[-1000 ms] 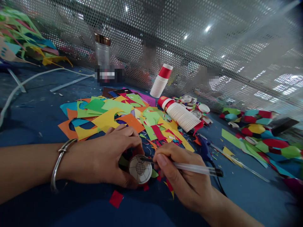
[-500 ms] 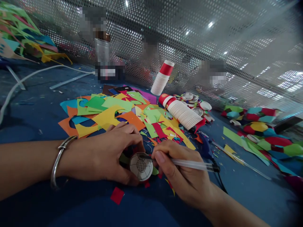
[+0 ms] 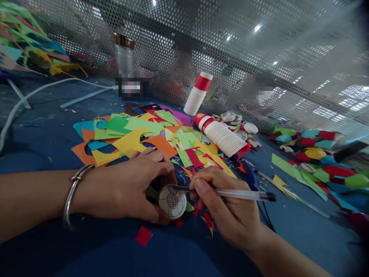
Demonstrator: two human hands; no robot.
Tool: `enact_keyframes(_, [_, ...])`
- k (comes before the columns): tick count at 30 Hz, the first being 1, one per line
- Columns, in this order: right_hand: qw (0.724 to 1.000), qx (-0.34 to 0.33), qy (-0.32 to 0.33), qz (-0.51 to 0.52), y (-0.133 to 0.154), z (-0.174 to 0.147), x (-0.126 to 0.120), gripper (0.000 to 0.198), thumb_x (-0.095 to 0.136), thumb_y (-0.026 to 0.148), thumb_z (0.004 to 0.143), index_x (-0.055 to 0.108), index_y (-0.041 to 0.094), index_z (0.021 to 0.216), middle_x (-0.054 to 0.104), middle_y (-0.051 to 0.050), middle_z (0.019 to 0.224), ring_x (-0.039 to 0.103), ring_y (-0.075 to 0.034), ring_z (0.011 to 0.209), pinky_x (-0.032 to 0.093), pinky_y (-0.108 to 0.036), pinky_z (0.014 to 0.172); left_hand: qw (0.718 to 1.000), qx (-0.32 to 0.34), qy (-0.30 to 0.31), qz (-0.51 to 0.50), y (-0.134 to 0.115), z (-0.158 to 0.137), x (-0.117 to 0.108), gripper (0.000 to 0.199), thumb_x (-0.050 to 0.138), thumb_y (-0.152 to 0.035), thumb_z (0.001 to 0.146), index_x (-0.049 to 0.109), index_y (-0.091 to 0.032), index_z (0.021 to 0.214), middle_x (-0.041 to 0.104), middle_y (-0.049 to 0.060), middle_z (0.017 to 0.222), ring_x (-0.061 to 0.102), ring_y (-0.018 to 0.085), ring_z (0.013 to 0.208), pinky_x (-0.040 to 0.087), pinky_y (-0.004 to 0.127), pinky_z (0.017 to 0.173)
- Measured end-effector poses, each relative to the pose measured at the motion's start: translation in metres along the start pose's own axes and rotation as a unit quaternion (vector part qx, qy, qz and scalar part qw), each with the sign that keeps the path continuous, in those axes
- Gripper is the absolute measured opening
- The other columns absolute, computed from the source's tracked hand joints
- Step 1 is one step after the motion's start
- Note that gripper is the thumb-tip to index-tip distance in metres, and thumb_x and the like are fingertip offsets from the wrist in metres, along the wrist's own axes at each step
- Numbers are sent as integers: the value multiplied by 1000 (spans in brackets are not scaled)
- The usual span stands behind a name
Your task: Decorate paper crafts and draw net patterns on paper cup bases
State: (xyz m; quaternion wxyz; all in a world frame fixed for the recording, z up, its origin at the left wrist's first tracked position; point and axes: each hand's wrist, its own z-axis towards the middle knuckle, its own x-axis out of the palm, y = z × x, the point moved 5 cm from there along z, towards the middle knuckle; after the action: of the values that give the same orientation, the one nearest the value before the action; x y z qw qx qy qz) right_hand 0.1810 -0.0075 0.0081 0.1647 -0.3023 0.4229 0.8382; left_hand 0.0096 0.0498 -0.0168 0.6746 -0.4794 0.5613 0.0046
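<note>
Kinda hard to see what's beneath the white disc (image 3: 173,209), since the left hand (image 3: 132,190) hides its left side in shadow, and the tip of the pen (image 3: 245,195) is so dark over the inked lines I can't tell if it's touching. Left thumb and bent fingers are clasped around the disc, just left of the right hand (image 3: 227,207), which pinches the pen between thumb and fingers, barrel poking out rightward. Both forearms get cut off, and left knuckles partly block the paper scraps (image 3: 131,144) beyond the grip.

The pen (image 3: 239,194) looks smooth plastic, the disc (image 3: 173,203) matt paper, the bracelet (image 3: 72,190) smooth, glossy metal.
</note>
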Motion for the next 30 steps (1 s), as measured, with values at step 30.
enact_keyframes(30, [998, -1, 44, 50, 4, -1, 8, 18, 53, 21, 103, 64, 17, 89, 63, 2, 67, 55, -6, 53, 42, -22, 50, 1000, 12, 2, 5, -4, 0, -1, 47, 85, -56, 69, 68, -28, 102, 58, 3, 111, 52, 28, 103, 45, 35, 82])
